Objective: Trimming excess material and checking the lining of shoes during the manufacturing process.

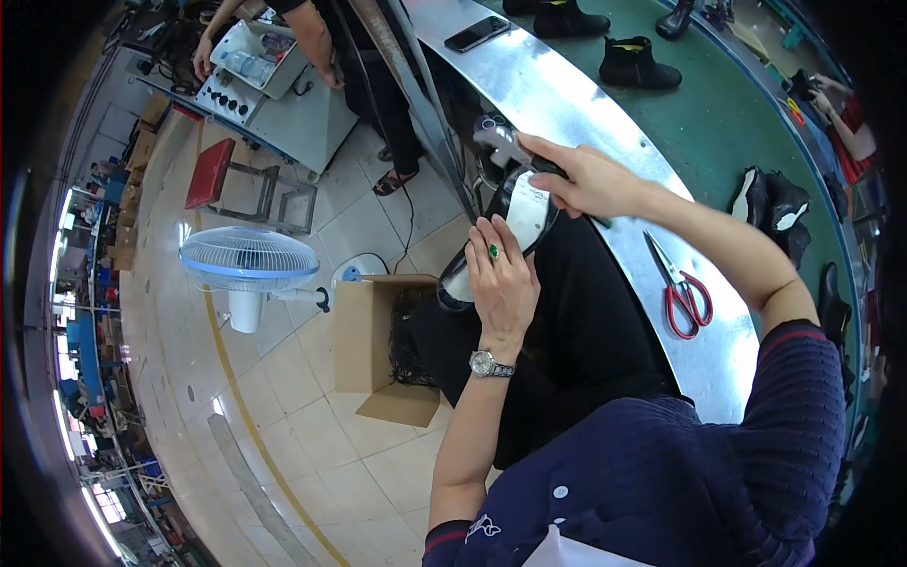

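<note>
A black shoe with a pale, whitish underside lies sole up over my lap. My left hand is wrapped over the sole near one end and holds it; a green-stoned ring and a wristwatch are on this hand and wrist. At the other end of the shoe, my right hand grips a pair of pliers with a grey metal head. That head is close against the shoe's end; whether its jaws pinch the upper I cannot tell. The handles are mostly hidden in my palm.
Red-handled scissors and a phone lie on the metal bench. A green conveyor beyond carries black boots. To the left are an open cardboard box, a fan, a red stool and a co-worker's legs.
</note>
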Motion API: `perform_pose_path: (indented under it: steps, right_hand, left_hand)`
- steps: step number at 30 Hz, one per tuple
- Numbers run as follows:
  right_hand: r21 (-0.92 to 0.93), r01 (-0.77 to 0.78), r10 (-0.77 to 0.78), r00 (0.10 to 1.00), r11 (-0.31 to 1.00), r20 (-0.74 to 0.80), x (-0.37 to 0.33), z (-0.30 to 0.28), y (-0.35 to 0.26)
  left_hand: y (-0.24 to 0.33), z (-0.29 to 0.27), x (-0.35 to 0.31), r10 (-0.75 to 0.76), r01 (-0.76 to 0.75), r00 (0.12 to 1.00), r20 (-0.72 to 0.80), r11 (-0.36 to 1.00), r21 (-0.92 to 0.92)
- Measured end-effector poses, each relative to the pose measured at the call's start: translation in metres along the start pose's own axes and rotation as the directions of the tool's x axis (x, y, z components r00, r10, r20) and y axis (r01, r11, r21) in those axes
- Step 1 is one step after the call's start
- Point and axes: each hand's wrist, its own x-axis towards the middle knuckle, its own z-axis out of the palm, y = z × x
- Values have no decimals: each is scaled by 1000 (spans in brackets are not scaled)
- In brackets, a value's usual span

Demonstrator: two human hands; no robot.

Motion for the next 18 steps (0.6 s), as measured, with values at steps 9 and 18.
perform_pose_path:
  steps: [9, 18]
  right_hand:
    - [-123, 66, -71, 997, 990, -42, 0, 19, -3]
    - [-420, 109, -129, 991, 901, -19, -5, 28, -15]
  left_hand:
    - [4, 2, -1, -33, 32, 999, -24, 998, -50]
    - [3, 10, -3, -7, 7, 999, -51, 1000, 4]
